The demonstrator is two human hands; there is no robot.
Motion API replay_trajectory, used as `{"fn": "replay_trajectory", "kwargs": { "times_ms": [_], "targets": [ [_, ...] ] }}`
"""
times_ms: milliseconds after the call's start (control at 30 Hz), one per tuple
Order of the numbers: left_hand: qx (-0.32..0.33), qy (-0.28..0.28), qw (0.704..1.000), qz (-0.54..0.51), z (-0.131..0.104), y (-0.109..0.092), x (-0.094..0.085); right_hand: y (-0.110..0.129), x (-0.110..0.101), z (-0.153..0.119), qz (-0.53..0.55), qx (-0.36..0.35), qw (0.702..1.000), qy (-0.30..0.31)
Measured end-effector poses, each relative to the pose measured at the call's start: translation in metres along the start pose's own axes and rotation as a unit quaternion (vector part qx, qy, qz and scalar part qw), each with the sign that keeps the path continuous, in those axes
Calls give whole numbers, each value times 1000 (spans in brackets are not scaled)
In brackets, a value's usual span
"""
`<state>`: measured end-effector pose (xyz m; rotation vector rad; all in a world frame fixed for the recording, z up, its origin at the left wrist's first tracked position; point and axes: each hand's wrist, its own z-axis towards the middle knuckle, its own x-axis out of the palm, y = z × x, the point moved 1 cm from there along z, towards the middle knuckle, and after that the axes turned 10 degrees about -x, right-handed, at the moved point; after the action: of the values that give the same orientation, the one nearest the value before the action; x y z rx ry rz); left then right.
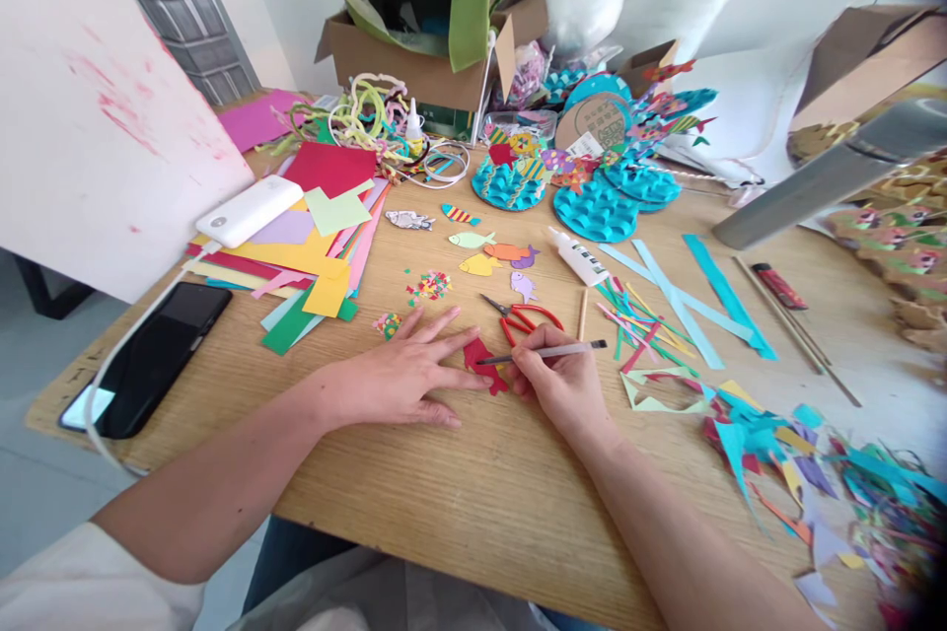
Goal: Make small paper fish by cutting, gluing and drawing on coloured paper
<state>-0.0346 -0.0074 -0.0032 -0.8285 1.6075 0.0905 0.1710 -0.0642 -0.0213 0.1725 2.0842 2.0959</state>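
Observation:
A red paper fish lies flat on the wooden table, partly hidden by my hands. My right hand pinches a slim grey pen, its tip on the red paper. Spread flat, my left hand rests on the table with its fingertips at the fish's left edge. Just beyond are red-handled scissors. Small paper confetti lies past my left fingers. Farther back are a yellow paper fish, a light green one, a purple one and a striped one.
Coloured paper sheets, a power bank and a phone occupy the left. A glue bottle, paper strips and paper scraps lie rightward. Blue egg-carton pieces and a cardboard box stand behind.

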Motion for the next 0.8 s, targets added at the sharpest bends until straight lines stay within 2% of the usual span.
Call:
{"fn": "replay_trajectory", "kwargs": {
  "times_ms": [567,800],
  "targets": [
    [-3,2,1000,-1,0,-1,-1,-3,-1,0,-9,1,1000,15],
    [-5,5,1000,-5,0,-2,-2,-1,-1,-1,4,5,1000,3]
  ]
}}
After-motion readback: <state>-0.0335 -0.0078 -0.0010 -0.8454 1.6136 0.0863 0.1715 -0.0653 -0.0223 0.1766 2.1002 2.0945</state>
